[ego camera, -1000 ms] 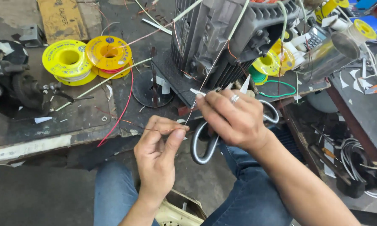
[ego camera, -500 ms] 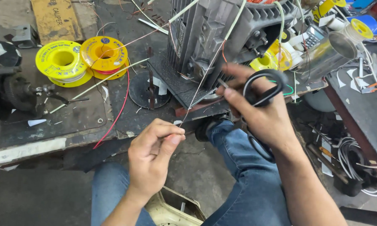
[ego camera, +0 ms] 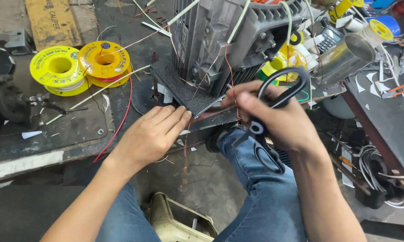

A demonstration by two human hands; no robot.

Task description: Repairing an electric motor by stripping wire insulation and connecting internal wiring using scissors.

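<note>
**Copper lead trimmed at grey motor housing**

Left hand (ego camera: 150, 132) laid flat, fingers pressed together, fingertips touching lower edge of dark ribbed base plate (ego camera: 181, 92) under grey finned motor housing (ego camera: 224, 40). Right hand (ego camera: 273, 118) closed around black-handled scissors (ego camera: 273, 112), thumb through upper loop, blades pointed down-left and mostly hidden behind fingers. Thin copper wire lead (ego camera: 230, 78) ran down from housing to right fingertips, just beside scissor pivot; second reddish strand (ego camera: 185, 152) hung below plate edge over knee.

Judged best practice: kept lead taut, steadied plate with left hand, cut close to fingertips, avoided nicking neighbouring strands, kept blades away from denim.

Counted:
- hands: two, both same person's
- scissors: one pair
- yellow wire spools (ego camera: 60, 71) on left bench: two, touching side by side
- further yellow-ended reels at right: at least three, partly hidden
- red wire (ego camera: 123, 121) across bench: one
- metal can (ego camera: 345, 56): one
- motor housing: one
</note>
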